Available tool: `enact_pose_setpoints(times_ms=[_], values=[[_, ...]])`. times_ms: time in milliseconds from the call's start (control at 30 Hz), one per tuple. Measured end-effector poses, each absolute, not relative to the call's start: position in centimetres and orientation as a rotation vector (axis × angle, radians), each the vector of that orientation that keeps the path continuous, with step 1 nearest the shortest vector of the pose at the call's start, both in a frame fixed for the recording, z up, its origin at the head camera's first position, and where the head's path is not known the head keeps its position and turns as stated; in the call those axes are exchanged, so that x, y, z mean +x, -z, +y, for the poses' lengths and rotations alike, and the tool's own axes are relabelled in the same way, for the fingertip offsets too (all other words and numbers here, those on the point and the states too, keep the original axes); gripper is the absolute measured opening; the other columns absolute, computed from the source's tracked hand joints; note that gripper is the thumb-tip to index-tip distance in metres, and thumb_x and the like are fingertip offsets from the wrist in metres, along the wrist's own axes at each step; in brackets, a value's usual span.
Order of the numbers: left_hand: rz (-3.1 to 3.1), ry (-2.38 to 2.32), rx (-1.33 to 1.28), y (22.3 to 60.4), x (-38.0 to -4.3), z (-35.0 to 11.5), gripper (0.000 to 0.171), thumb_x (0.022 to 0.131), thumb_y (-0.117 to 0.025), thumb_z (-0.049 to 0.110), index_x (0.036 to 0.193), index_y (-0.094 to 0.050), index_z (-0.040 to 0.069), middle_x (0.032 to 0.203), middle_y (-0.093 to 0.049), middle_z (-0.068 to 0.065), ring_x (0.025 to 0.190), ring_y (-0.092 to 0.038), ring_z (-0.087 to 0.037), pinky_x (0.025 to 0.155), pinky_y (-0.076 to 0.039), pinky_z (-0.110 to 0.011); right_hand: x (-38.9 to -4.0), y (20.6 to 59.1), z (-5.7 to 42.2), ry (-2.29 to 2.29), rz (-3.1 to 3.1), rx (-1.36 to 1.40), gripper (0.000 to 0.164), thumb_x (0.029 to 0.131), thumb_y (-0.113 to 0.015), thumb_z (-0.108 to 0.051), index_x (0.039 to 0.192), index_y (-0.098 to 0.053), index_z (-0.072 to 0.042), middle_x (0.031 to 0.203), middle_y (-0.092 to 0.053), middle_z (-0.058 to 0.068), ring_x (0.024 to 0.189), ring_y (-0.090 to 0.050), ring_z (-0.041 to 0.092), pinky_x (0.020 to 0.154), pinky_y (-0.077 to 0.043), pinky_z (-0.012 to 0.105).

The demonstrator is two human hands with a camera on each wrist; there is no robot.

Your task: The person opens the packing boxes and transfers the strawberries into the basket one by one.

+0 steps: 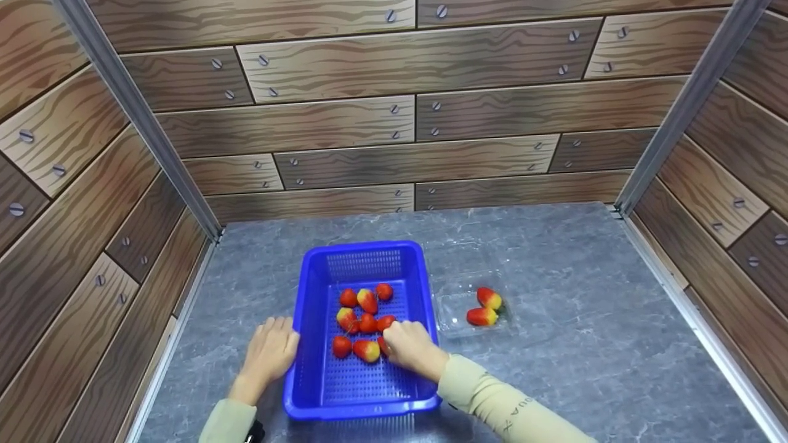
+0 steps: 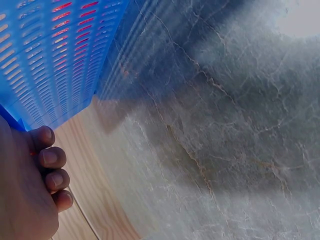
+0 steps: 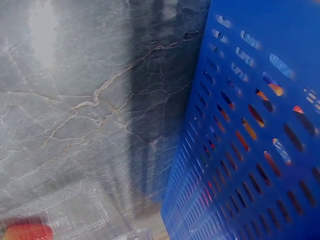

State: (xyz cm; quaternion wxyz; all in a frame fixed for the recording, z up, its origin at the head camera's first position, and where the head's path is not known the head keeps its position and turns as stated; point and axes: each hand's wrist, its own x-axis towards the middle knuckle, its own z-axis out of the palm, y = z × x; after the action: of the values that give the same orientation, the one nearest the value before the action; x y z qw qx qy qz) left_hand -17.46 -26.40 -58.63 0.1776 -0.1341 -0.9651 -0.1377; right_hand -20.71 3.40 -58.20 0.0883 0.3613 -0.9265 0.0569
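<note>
A blue plastic basket (image 1: pixel 363 409) with slotted walls holds several red strawberries (image 1: pixel 367 323), some with yellow ends. My left hand (image 1: pixel 271 347) grips the basket's left rim. In the left wrist view its curled fingertips (image 2: pixel 54 159) show beside the blue wall. My right hand (image 1: pixel 412 347) reaches over the right rim into the basket, its fingers curled at a strawberry (image 1: pixel 384 346) that it partly covers. The right fingertips are hidden in the head view. The right wrist view shows the basket's outer wall (image 3: pixel 240 150), with bits of red and yellow through the slots.
Right of the basket lies a clear plastic box (image 1: pixel 458 307) with two red-and-yellow strawberries (image 1: pixel 482 317) in it. The grey marbled tabletop (image 1: pixel 572 295) is bounded by wood-patterned walls (image 1: pixel 345 129) at the back and both sides.
</note>
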Motion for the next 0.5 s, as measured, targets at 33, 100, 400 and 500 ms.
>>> enact_pose_setpoints(times_ms=[33, 100, 400, 500], values=[[-2.727, 0.389, -0.382, 58.63, -17.48, -26.39, 0.013, 0.092, -0.047, 0.010, 0.083, -0.055, 0.005, 0.080, -0.056, -0.013, 0.079, -0.053, -0.035, 0.072, -0.043, -0.049, -20.74, 58.18, 3.41, -0.170, -2.763, 1.076, 0.034, 0.068, -0.082, -0.015, 0.056, -0.050, -0.016, 0.058, -0.054, 0.001, 0.049, -0.055, 0.021, 0.042, -0.044, 0.034], [-2.720, 0.386, -0.385, 58.63, -17.51, -26.39, 0.013, 0.092, -0.047, 0.010, 0.083, -0.054, 0.004, 0.079, -0.055, -0.013, 0.078, -0.052, -0.035, 0.071, -0.042, -0.049, -20.77, 58.13, 3.43, -0.163, -2.771, 1.077, 0.034, 0.067, -0.083, -0.017, 0.057, -0.051, -0.016, 0.058, -0.054, 0.001, 0.050, -0.055, 0.021, 0.042, -0.044, 0.034], [-2.711, 0.398, -0.380, 58.59, -17.46, -26.31, 0.014, 0.092, -0.047, 0.011, 0.083, -0.054, 0.004, 0.080, -0.055, -0.013, 0.079, -0.052, -0.036, 0.072, -0.042, -0.049, -20.78, 58.13, 3.47, -0.189, -2.819, 1.067, 0.039, 0.065, -0.085, -0.021, 0.057, -0.047, -0.018, 0.061, -0.055, 0.002, 0.051, -0.054, 0.021, 0.044, -0.045, 0.035], [-2.713, 0.409, -0.379, 58.59, -17.40, -26.29, 0.014, 0.092, -0.046, 0.010, 0.082, -0.054, 0.005, 0.078, -0.054, -0.012, 0.078, -0.052, -0.036, 0.072, -0.042, -0.049, -20.65, 58.25, 3.47, -0.208, -2.773, 1.072, 0.037, 0.064, -0.081, -0.014, 0.055, -0.046, -0.017, 0.059, -0.053, 0.003, 0.047, -0.051, 0.021, 0.041, -0.043, 0.035]])
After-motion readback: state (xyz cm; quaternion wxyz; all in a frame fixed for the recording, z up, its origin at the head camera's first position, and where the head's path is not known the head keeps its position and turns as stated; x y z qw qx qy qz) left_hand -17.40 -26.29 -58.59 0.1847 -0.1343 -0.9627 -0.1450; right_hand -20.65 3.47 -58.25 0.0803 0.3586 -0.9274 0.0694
